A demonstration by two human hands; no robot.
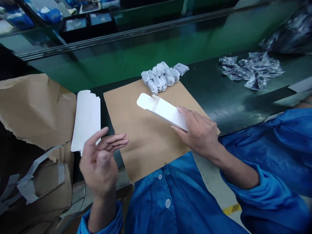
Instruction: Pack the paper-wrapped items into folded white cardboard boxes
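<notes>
A slim white carton (169, 112) is gripped at its lower right end by my right hand (198, 131), above a brown cardboard sheet (143, 146). Its far left end has an unfolded flap sticking out. My left hand (101, 162) is raised in the air left of the sheet, fingers apart and holding nothing. Just behind it lies a stack of flat white cartons (86, 120), partly covered by the fingers. Several small white wrapped packets (161, 76) sit clustered at the back edge of the sheet; their contents are hidden.
Crumpled clear plastic bags (253, 70) lie on the dark green bench (207, 84) at right. A torn cardboard box (36, 110) with tape stands at left. Beyond the green barrier (156, 48) is a black tray (89, 24). Another person's blue sleeve (275, 136) is close on the right.
</notes>
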